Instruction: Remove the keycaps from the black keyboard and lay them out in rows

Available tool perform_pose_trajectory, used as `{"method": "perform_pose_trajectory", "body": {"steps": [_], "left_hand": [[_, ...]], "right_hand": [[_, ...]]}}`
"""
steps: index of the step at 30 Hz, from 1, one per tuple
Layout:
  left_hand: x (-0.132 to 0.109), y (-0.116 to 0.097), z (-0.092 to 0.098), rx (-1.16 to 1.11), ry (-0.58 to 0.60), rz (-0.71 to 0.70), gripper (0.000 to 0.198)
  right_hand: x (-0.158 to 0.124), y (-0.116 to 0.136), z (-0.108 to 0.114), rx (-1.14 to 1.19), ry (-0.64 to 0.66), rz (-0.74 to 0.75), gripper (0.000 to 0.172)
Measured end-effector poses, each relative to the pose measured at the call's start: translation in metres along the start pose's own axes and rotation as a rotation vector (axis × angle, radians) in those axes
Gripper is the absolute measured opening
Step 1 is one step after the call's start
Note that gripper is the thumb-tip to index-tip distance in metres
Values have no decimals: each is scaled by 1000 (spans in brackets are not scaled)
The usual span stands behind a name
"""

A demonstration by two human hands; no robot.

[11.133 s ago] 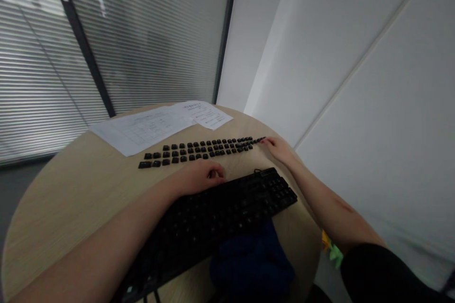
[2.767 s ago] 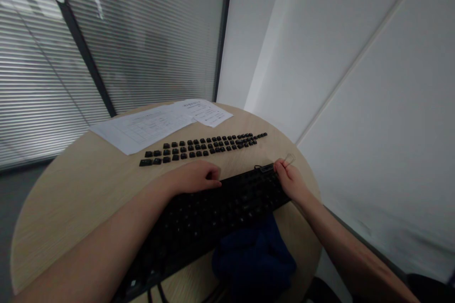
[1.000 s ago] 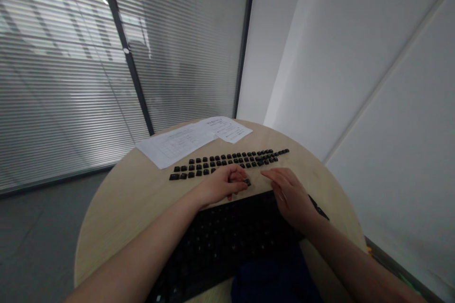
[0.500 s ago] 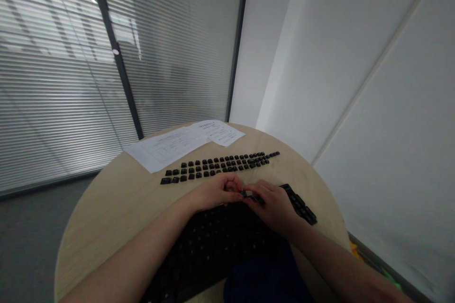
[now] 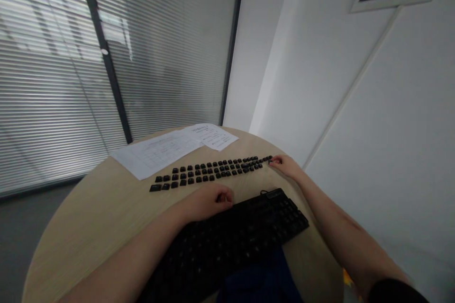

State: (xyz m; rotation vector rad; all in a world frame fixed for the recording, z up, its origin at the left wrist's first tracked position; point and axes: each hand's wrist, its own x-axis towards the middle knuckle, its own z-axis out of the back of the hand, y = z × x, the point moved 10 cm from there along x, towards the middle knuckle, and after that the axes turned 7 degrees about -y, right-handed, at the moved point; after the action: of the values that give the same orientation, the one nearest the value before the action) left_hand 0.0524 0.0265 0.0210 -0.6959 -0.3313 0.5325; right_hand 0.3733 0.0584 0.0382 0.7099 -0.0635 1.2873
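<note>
A black keyboard (image 5: 249, 232) lies on the round wooden table (image 5: 88, 213) near its front edge. Beyond it several loose black keycaps (image 5: 209, 171) are laid out in rows. My left hand (image 5: 209, 201) rests at the keyboard's back edge with its fingers curled; what they hold, if anything, is hidden. My right hand (image 5: 286, 165) reaches to the right end of the keycap rows, fingertips pinched at the last keycap there.
Two printed paper sheets (image 5: 167, 149) lie at the table's far side. A dark blue cloth (image 5: 256, 284) sits below the keyboard at the front. Window blinds stand behind on the left, a white wall on the right.
Both hands were together over the keyboard's back edge half a second ago. My right hand has since moved out to the right end of the keycap rows; my left hand stayed by the keyboard.
</note>
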Motion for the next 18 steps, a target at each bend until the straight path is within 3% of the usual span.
{"method": "perform_pose_trajectory", "body": {"steps": [8, 18], "left_hand": [[0, 2, -2, 11, 26, 3, 20], [2, 8, -1, 45, 26, 14, 23]], "right_hand": [[0, -36, -47, -31, 63, 0, 26], [4, -42, -59, -89, 120, 62, 35]]}}
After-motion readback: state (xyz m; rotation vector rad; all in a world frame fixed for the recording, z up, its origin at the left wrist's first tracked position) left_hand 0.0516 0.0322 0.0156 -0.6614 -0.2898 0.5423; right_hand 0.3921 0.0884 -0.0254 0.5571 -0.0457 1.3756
